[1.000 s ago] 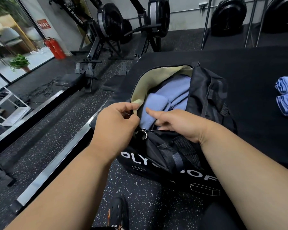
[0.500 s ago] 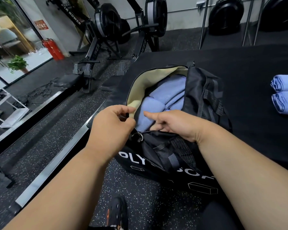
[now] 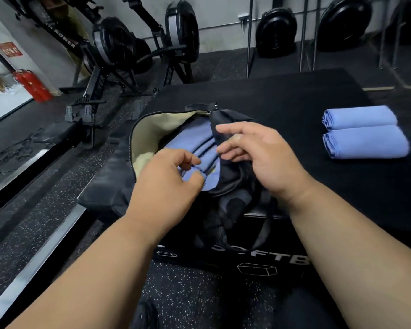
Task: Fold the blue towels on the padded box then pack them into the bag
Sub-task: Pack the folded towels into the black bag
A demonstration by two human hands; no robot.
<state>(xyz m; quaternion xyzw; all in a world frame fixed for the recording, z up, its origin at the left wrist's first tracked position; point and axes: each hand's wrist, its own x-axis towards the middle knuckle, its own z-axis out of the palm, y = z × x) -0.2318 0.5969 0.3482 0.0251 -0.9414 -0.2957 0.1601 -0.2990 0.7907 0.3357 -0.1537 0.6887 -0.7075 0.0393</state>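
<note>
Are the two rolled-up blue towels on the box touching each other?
Touching. The head view shows the far rolled towel and the near rolled towel pressed side by side, with no black padded box surface between them.
</note>
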